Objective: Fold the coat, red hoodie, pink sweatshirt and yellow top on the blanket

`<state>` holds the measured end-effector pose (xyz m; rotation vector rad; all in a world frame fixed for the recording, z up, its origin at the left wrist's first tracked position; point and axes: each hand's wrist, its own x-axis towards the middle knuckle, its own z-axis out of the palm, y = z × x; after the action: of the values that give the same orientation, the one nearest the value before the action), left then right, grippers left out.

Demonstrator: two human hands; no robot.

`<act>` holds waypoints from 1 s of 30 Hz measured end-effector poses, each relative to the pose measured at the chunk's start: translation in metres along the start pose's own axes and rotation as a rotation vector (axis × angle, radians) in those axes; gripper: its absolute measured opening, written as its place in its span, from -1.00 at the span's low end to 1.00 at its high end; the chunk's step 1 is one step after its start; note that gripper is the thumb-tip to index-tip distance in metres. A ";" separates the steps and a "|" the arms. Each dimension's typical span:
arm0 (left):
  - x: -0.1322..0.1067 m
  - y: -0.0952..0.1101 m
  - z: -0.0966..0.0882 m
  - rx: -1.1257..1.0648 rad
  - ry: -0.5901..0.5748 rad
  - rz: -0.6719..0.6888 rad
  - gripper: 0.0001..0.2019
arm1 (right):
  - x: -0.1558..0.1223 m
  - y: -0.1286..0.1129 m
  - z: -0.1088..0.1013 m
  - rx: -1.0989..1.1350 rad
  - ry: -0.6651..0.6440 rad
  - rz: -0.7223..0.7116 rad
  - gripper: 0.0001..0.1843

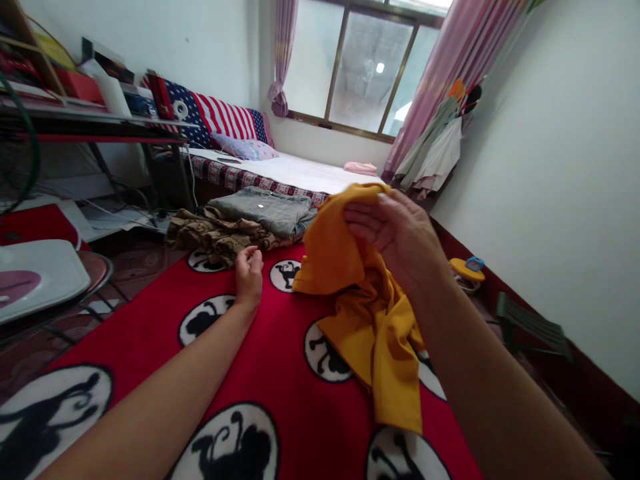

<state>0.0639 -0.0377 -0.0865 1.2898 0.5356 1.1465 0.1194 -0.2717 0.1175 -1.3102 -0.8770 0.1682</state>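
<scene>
My right hand [397, 233] grips a mustard-yellow garment [335, 247] by its upper edge, lifting that part above the red blanket [280, 347]. The garment's lower part hangs in loose folds and rests on the blanket; its exact kind is hard to make out. To the left of it, my left hand [249, 273] is raised just over the blanket, its fingers curled together with nothing visible in them. Beyond that hand lie folded grey jeans [265, 208] on crumpled brown patterned clothing [215, 233].
A bed [310, 170] with a pillow [245, 147] is below the window. A cluttered desk [125, 123] and a white-topped chair [40, 273] stand left. Clothes [435, 153] hang by the right wall, near a yellow stool [466, 269] and a dark folding stool [530, 320].
</scene>
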 end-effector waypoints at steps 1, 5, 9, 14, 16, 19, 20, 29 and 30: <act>0.004 0.004 -0.005 -0.104 0.023 -0.048 -0.70 | -0.006 -0.004 0.010 0.002 -0.160 0.043 -0.65; 0.025 0.024 -0.032 -0.387 0.053 -0.218 -0.60 | -0.035 0.012 0.012 -0.219 -0.448 0.221 -0.54; 0.035 0.033 -0.051 -0.358 0.075 -0.261 -0.60 | -0.073 0.049 -0.020 -0.772 -0.517 0.244 -0.68; 0.019 0.041 -0.032 -0.010 -0.002 0.036 -0.74 | -0.123 0.055 -0.055 -1.298 -0.723 0.427 -0.76; 0.003 0.051 -0.017 0.138 -0.166 0.212 -0.75 | -0.133 0.050 -0.068 -1.490 -0.711 0.477 -0.74; -0.029 0.069 0.006 0.300 -0.500 0.384 -0.72 | -0.141 0.045 -0.074 -1.638 -0.618 0.511 -0.71; -0.040 0.073 0.013 0.354 -0.614 0.434 -0.70 | -0.144 0.045 -0.071 -1.618 -0.586 0.492 -0.70; -0.084 0.044 0.031 0.908 -1.016 0.700 -0.41 | -0.152 0.090 -0.023 -1.474 -0.451 0.253 -0.62; -0.082 0.042 0.029 0.913 -0.992 0.694 -0.45 | -0.146 0.092 -0.027 -1.415 -0.411 0.259 -0.65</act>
<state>0.0415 -0.1285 -0.0626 2.7369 -0.2264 0.5933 0.0706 -0.3488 -0.0320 -2.7815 -1.2140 -0.0163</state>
